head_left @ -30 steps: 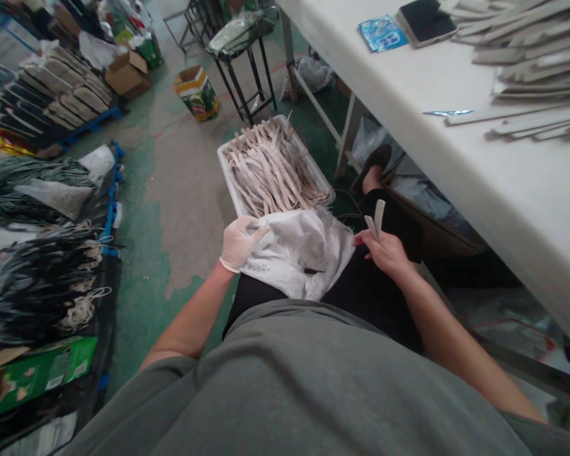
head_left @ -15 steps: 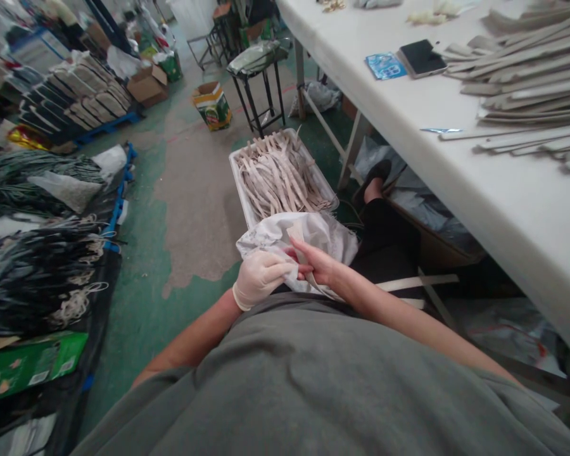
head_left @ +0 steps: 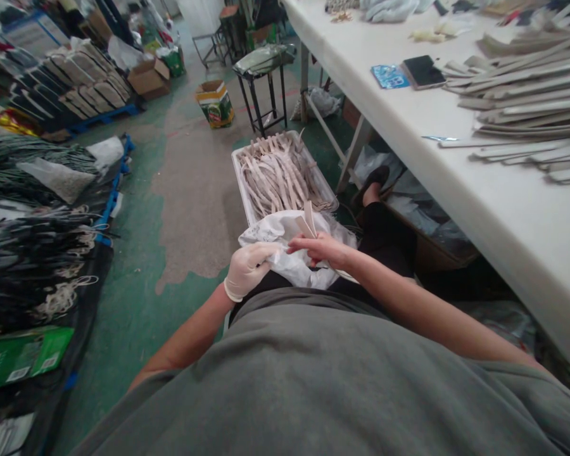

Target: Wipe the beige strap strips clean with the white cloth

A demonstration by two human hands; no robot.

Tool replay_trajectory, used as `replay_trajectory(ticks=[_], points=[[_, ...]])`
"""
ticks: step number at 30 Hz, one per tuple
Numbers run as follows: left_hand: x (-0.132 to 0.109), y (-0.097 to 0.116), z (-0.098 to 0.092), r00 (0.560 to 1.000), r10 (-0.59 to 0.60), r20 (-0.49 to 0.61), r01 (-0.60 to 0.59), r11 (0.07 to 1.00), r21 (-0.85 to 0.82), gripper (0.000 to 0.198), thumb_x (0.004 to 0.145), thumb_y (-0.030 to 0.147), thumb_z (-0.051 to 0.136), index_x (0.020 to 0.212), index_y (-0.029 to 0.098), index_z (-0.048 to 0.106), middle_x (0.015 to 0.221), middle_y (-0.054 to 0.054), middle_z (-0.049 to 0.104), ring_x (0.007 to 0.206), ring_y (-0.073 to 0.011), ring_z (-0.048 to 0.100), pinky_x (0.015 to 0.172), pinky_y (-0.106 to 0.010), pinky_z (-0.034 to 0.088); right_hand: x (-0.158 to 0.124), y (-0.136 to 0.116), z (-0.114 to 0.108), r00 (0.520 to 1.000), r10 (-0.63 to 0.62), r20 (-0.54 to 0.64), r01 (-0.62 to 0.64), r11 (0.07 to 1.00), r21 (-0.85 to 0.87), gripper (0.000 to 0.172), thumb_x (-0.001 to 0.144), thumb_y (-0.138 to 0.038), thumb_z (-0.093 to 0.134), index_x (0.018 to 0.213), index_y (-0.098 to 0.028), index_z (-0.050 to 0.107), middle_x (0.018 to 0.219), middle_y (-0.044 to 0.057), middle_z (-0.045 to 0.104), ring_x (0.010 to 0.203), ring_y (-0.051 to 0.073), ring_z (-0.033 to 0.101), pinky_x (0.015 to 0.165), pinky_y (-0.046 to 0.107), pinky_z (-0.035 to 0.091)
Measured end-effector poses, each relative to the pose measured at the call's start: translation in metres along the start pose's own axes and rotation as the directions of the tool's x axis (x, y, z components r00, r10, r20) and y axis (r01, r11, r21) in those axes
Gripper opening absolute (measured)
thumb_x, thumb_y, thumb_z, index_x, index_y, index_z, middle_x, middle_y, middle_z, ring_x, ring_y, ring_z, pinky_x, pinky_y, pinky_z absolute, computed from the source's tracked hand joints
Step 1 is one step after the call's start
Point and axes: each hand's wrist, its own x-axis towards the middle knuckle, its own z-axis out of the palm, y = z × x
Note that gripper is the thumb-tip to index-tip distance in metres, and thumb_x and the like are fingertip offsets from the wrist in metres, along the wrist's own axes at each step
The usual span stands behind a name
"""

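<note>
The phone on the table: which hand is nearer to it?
Right. The right hand is below and left of the phone in view; the left hand is farther left, at the white sack.

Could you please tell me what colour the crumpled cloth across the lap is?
Mostly white; the crumpled cloth shows best in the head view.

Two strip ends (head_left: 309, 218) are projecting above the right grip (head_left: 327, 249). One white sack (head_left: 272, 226) is lying on the lap (head_left: 268, 282). One white tray (head_left: 240, 190) is holding tangled strips (head_left: 278, 174) too densely overlapped for counting. One surface (head_left: 408, 120) is carrying one smartphone (head_left: 422, 71), one blue packet (head_left: 390, 76) and more than ten grey strips (head_left: 527, 114). One black stool (head_left: 249, 104) is supporting one bundle (head_left: 265, 60). One yellow-and-green carton (head_left: 215, 104) is standing near the stool.
</note>
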Motion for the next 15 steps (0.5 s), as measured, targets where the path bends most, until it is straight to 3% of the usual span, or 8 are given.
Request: replay_trajectory(ticks=[2, 5, 10, 12, 15], points=[[0.004, 0.001, -0.005, 0.988, -0.153, -0.017, 0.150, 0.981, -0.124, 0.014, 0.090, 0.022, 0.063, 0.095, 0.020, 0.076, 0.092, -0.006, 0.077, 0.086, -0.0183, 0.071, 0.083, -0.028, 0.052, -0.001, 0.003, 0.001, 0.991, -0.112, 0.074, 0.113, 0.994, -0.008, 0.041, 0.076, -0.034, 0.080, 0.114, -0.021, 0.071, 0.119, 0.007, 0.074, 0.058, 0.007, 0.055, 0.042, 0.016, 0.047], [0.013, 0.005, -0.010, 0.939, -0.338, 0.055, 0.339, 0.891, -0.302, 0.018, 0.085, 0.034, 0.072, 0.090, 0.018, 0.077, 0.083, -0.005, 0.076, 0.076, -0.0178, 0.069, 0.075, -0.027, 0.053, 0.005, 0.004, 0.008, 0.960, -0.182, 0.214, 0.197, 0.979, -0.051, 0.061, 0.067, -0.034, 0.085, 0.124, -0.023, 0.068, 0.126, 0.007, 0.071, 0.088, 0.018, 0.068, 0.045, 0.016, 0.049], [0.039, 0.002, -0.031, 0.865, -0.490, 0.107, 0.471, 0.722, -0.507, 0.039, 0.075, 0.052, 0.081, 0.085, 0.015, 0.076, 0.070, -0.005, 0.072, 0.060, -0.0149, 0.064, 0.060, -0.025, 0.051, 0.020, 0.004, 0.022, 0.932, -0.152, 0.330, 0.204, 0.971, -0.129, 0.036, 0.069, -0.039, 0.082, 0.096, -0.016, 0.075, 0.091, 0.006, 0.078, 0.077, 0.016, 0.069, 0.047, 0.017, 0.049], [0.051, -0.008, -0.044, 0.855, -0.518, 0.035, 0.456, 0.718, -0.525, 0.040, 0.072, 0.052, 0.084, 0.084, 0.015, 0.075, 0.069, -0.004, 0.072, 0.059, -0.0140, 0.064, 0.059, -0.024, 0.052, 0.020, 0.004, 0.024, 0.937, -0.127, 0.326, 0.185, 0.970, -0.154, 0.031, 0.070, -0.039, 0.081, 0.089, -0.016, 0.074, 0.081, 0.005, 0.076, 0.074, 0.016, 0.068, 0.048, 0.017, 0.048], [0.065, -0.027, -0.064, 0.830, -0.542, -0.133, 0.399, 0.743, -0.538, 0.037, 0.071, 0.050, 0.085, 0.081, 0.017, 0.072, 0.072, -0.003, 0.072, 0.061, -0.0128, 0.066, 0.063, -0.023, 0.054, 0.016, 0.003, 0.023, 0.933, -0.095, 0.348, 0.165, 0.970, -0.177, 0.027, 0.072, -0.039, 0.080, 0.084, -0.016, 0.074, 0.081, 0.005, 0.077, 0.077, 0.017, 0.068, 0.048, 0.017, 0.048]])
